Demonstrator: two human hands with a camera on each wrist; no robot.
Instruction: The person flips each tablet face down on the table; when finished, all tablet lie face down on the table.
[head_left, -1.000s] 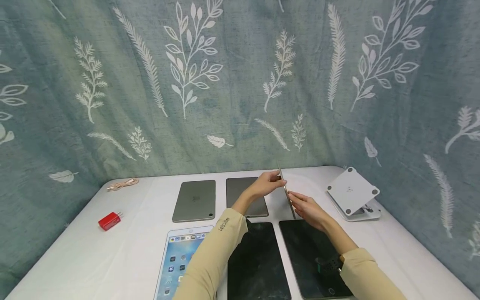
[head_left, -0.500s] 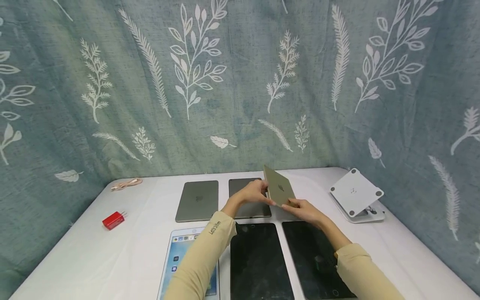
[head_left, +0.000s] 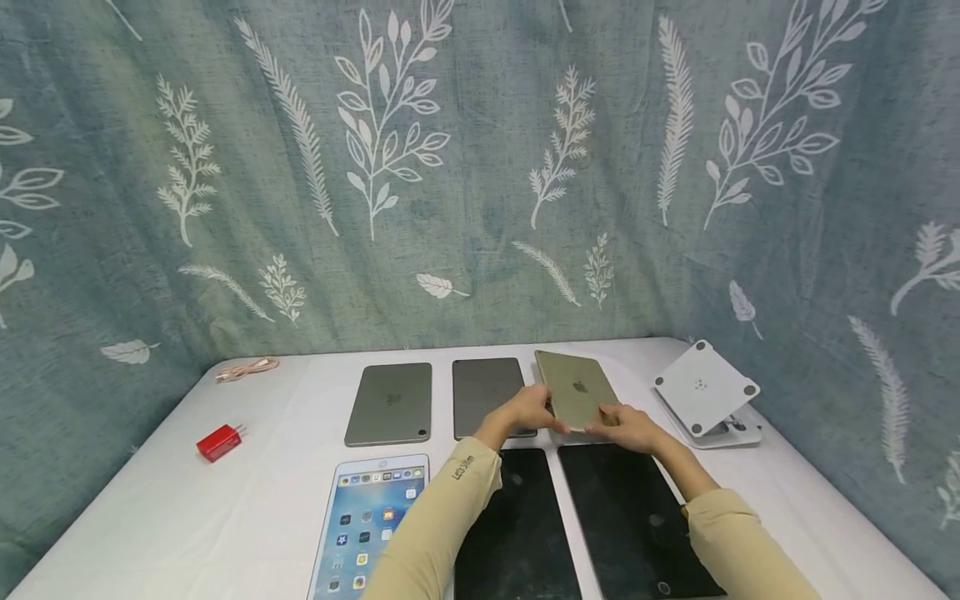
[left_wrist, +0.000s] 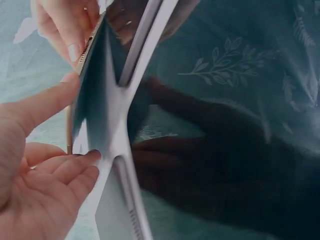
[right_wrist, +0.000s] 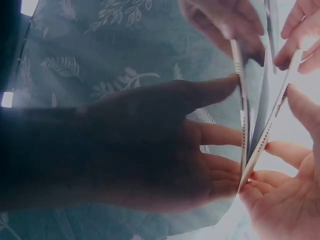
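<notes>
Both hands hold a gold-green tablet (head_left: 576, 390), back side up with its fruit logo showing, low over the far right part of the table. My left hand (head_left: 529, 408) grips its near left corner, and my right hand (head_left: 628, 427) pinches the near right corner. In the left wrist view, the left hand (left_wrist: 45, 185) has its thumb on one face of the tablet (left_wrist: 90, 95) and fingers under the other. The right wrist view has the right hand (right_wrist: 285, 195) at the tablet edge (right_wrist: 270, 120), with a mirrored hand in a dark screen beside it.
Two grey tablets (head_left: 392, 404) (head_left: 480, 392) lie face down left of the held one. Nearer are a lit tablet (head_left: 372, 517) and two black-screened tablets (head_left: 517, 533) (head_left: 622, 517). A silver stand (head_left: 705, 387) is at right; a red charger (head_left: 219, 442) and coiled cable (head_left: 246, 369) lie left.
The held tablet was almost edge-on and raised; it has turned to show its back, then tipped down flatter toward the table. Both hands have moved down to its near edge.
</notes>
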